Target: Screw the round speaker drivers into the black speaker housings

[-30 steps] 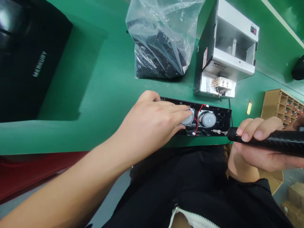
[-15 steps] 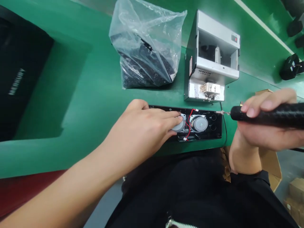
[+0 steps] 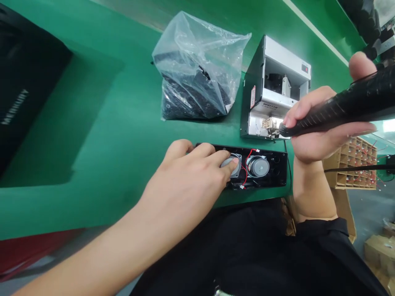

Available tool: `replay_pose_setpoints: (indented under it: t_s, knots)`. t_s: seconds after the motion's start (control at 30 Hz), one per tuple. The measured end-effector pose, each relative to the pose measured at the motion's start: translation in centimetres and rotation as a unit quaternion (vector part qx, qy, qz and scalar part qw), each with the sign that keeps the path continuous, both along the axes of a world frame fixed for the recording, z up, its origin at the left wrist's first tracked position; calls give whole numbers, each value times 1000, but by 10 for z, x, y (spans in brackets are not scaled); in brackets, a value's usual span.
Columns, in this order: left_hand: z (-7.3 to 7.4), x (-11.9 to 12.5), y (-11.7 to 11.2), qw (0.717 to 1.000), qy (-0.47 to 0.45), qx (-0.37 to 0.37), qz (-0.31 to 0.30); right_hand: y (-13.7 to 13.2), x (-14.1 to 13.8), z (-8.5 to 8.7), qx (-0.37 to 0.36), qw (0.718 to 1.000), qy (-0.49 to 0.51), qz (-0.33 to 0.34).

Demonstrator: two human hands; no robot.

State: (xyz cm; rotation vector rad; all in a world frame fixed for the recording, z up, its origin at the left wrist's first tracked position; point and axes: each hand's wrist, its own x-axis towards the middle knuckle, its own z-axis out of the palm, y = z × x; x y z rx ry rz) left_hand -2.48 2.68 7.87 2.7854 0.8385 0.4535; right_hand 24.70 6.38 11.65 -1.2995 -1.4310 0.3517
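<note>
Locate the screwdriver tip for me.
Head view, right of centre: the screwdriver in the right hand has its tip at the front outlet of the silver screw feeder, just beyond the black speaker housing.

Left hand (image 3: pixel 188 176) flat, palm down; right hand (image 3: pixel 314 133) raised, closed in a grip.

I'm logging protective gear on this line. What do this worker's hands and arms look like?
Both hands are bare: no gloves, rings or watch show on the left hand or the right hand. The left forearm is uncovered as far as visible. A black sleeve ends partway up the right forearm.
</note>
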Motion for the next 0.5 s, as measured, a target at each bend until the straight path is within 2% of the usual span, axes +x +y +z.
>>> replay_pose_setpoints:
  t_s: [0.1, 0.2, 0.37, 0.5]
  knots:
    - [1, -1, 0, 1000, 2, -3, 3, 0, -4, 7, 103, 994, 10, -34]
    - [0, -2, 4, 1000, -5, -14, -9, -4, -20, 20, 135, 989, 61, -15]
    - [-1, -1, 4, 999, -18, -27, -5, -35, -34, 57, 92, 975, 201, 34]
    - [1, -3, 3, 999, -25, -20, -7, -61, -30, 83, 27, 976, 206, 59]
